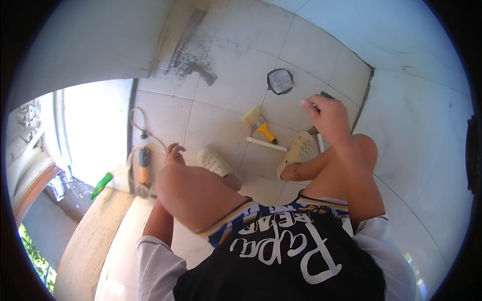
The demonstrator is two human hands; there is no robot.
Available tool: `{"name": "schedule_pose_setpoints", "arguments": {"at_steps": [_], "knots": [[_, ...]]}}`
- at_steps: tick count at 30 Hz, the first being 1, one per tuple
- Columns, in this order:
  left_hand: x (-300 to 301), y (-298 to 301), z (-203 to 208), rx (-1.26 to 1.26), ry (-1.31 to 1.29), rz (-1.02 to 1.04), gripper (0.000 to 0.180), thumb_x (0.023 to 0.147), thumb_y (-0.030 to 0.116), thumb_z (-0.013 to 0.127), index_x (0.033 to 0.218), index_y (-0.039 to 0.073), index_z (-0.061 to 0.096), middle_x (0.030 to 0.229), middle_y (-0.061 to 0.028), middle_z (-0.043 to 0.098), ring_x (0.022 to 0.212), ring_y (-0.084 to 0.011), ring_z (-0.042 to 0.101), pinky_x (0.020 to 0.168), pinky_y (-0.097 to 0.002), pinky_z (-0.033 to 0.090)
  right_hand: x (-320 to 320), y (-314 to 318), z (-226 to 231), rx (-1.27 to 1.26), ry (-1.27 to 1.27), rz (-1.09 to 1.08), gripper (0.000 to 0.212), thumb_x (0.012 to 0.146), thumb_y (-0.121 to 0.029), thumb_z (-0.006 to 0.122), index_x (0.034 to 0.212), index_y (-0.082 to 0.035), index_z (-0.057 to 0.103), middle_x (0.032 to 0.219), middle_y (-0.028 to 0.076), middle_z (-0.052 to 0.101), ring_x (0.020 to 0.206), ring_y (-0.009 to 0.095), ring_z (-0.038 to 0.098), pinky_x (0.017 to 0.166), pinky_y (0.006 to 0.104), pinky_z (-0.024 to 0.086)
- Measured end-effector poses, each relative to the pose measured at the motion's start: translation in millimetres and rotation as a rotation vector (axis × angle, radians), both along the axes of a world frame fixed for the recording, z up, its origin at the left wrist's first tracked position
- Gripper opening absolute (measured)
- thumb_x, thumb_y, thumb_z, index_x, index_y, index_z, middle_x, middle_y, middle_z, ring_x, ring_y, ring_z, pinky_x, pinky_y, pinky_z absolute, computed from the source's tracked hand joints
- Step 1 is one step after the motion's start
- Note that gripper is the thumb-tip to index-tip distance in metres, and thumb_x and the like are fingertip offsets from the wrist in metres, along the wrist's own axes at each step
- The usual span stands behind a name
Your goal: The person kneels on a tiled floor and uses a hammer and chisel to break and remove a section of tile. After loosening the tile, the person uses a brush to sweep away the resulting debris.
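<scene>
My right hand [329,116] is raised above the floor tiles, its fingers curled closed. A small dark piece [327,95] shows just beyond its knuckles; whether the hand grips it I cannot make out. My left hand [174,153] hangs beside my left knee, fingers bent but apart, with nothing in it. Between my feet lie a brush [263,129] with a yellow and black handle and pale bristles, and a white plastic rod [266,144]. Farther off, a dark-rimmed opening with a grey piece [280,82] sits in the floor.
An orange and dark power tool [144,168] with a cord stands at the left, near a green bottle [102,185]. Dark grit [196,67] stains the far tiles. White walls [416,110] close the right side. My cream clogs [299,150] rest on the floor.
</scene>
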State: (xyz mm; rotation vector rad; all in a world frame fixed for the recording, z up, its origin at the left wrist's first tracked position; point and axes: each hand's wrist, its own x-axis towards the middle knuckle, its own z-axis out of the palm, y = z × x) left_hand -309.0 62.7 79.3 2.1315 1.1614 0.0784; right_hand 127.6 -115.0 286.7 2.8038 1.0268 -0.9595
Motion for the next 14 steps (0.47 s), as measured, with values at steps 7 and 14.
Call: {"name": "schedule_pose_setpoints", "arguments": {"at_steps": [7, 14], "knots": [[-51, 28, 182, -0.739, -0.052, 0.856, 0.030, 0.090, 0.005, 0.038, 0.110, 0.006, 0.061, 0.101, -0.0084, 0.066, 0.083, -0.0180, 0.067, 0.064, -0.0292, 0.049, 27, -15, 208, 0.523, -0.249, 0.099, 0.021, 0.087, -0.012, 0.067, 0.106, -0.004, 0.066, 0.095, 0.013, 0.067, 0.079, 0.027, 0.066, 0.071, 0.0347, 0.052], [-48, -71, 353, -0.793, -0.056, 0.523, 0.027, 0.093, 0.020, 0.051, 0.108, 0.003, 0.066, 0.092, -0.0085, 0.069, 0.080, -0.0168, 0.064, 0.068, -0.0314, 0.053, -18, 49, 405, 0.368, 0.029, 0.096, 0.017, 0.090, -0.009, 0.064, 0.105, -0.001, 0.066, 0.093, 0.012, 0.066, 0.078, 0.018, 0.064, 0.071, 0.0277, 0.050]]}}
